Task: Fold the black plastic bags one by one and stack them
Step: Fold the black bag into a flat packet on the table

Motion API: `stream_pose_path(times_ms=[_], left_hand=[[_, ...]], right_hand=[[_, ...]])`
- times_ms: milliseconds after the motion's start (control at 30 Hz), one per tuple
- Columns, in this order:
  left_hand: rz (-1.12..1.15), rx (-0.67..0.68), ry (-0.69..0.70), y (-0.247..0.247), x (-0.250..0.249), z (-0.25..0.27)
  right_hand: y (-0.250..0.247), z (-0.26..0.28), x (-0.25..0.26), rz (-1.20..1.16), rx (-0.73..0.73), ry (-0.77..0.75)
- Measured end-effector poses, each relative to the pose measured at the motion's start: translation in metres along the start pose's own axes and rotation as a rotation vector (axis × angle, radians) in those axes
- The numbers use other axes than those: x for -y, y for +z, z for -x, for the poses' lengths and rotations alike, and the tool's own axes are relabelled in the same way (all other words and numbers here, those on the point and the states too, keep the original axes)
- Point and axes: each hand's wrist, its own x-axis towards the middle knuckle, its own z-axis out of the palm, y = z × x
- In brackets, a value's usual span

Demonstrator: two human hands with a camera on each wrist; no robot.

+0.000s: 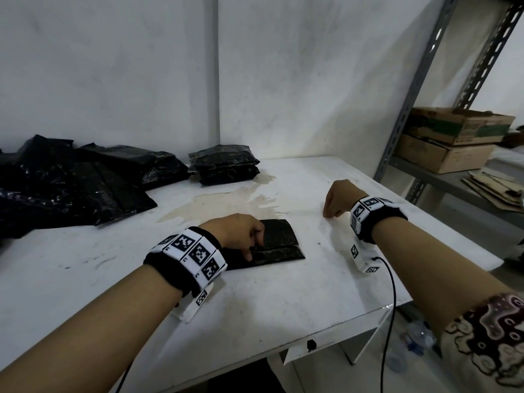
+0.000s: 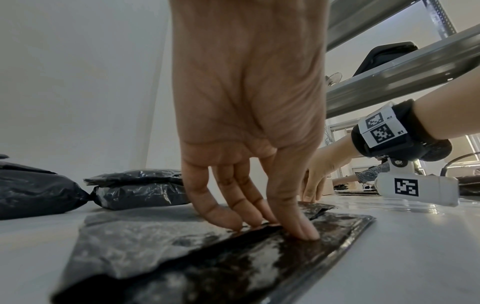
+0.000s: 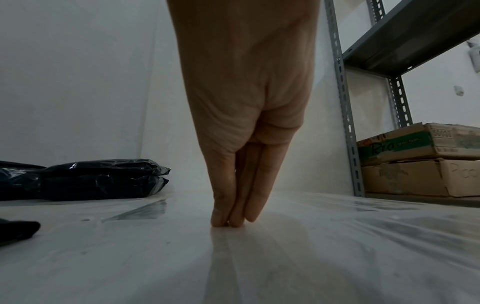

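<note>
Left hand [image 1: 241,232] is down on the bag [image 1: 276,246] at the centre of the frame, fingertips [image 2: 306,232] pressing along the crease. Fingers straight, pinning rather than gripping; nothing pinched in that grip. The bag lies flat on the worktop [image 1: 283,307], already folded over itself, one layer sitting on another with the seam running across under the fingers.

Right hand [image 1: 337,198] is well apart, right of centre. Its fingers [image 3: 233,216] are straight and pressed together, tips touching bare worktop, holding nothing.

Upper left of the frame: a loose heap [image 1: 65,188] of unfolded black bags. Just right of it, near the wall, the stack [image 1: 224,164] of finished folded ones.

Judging by this, the step in hand is flattening the fold on the current bag. Whether another fold is due I cannot tell; it looks close to the size of those in the stack. The next move likely calls for the right hand to come back in, help lift the slippery packet without letting it spring open, and carry it up to the stack.
</note>
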Motion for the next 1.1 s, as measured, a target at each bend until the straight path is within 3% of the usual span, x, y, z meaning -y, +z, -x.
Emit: stream_pose_path(times_ms=[233,367,500,667,1100], left_hand=[[0.002,0.003,-0.002,0.000,0.000,-0.001],[-0.004,0.000,-0.001,0.000,0.000,-0.002],[0.001,0.003,0.006,0.000,0.000,-0.002],[0.009,0.005,0.002,0.000,0.000,-0.002],[0.040,0.017,0.012,0.000,0.003,-0.003]], right_hand=[[0.006,-0.008,-0.002,0.054,-0.005,0.034],[0.017,-0.043,-0.026,0.002,0.013,0.096],[0.018,-0.034,-0.013,0.019,-0.002,0.118],[0.015,-0.008,0.006,0.101,-0.030,0.062],[0.010,-0.002,0.007,0.175,0.004,-0.045]])
